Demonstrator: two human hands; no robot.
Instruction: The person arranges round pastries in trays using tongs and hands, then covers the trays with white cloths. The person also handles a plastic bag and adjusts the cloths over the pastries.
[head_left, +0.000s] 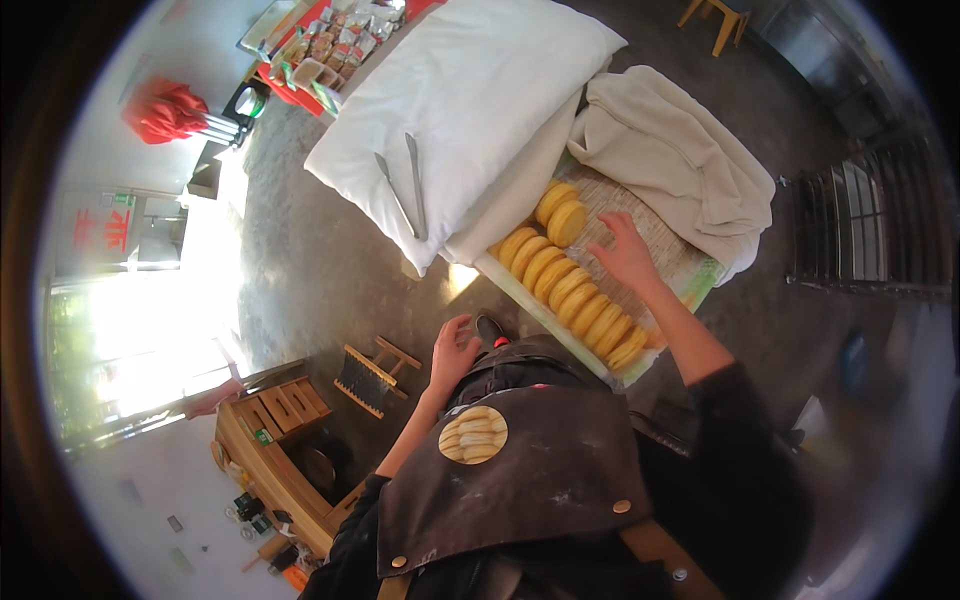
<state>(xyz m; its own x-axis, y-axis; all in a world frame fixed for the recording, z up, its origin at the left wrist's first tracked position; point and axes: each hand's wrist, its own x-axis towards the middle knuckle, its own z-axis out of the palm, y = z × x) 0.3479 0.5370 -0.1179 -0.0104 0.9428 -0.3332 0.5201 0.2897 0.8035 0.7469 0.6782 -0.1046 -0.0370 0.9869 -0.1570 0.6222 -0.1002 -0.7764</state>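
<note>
Round yellow cakes (574, 298) lie in rows in a pale green-edged tray (678, 226), a long row and a shorter one above it. My right hand (625, 252) hovers just right of them, fingers apart and slightly bent, holding nothing. Lower left of the tray, my left hand (451, 348) is held near my waist, empty, with loosely curled, separated fingers. A white pillow-like cloth bundle (480, 95) lies above the cakes, with metal tongs (415, 185) on it. A beige cloth (670, 150) covers the tray's upper right part. My dark apron (550, 450) fills the lower middle.
A red-covered table with packets (335, 50) stands at upper left, a metal rack (860, 220) at right, a yellow stool (718, 22) at the back. A wooden cabinet (270, 470) and a small folding stool (365, 378) are at lower left, near a bright doorway.
</note>
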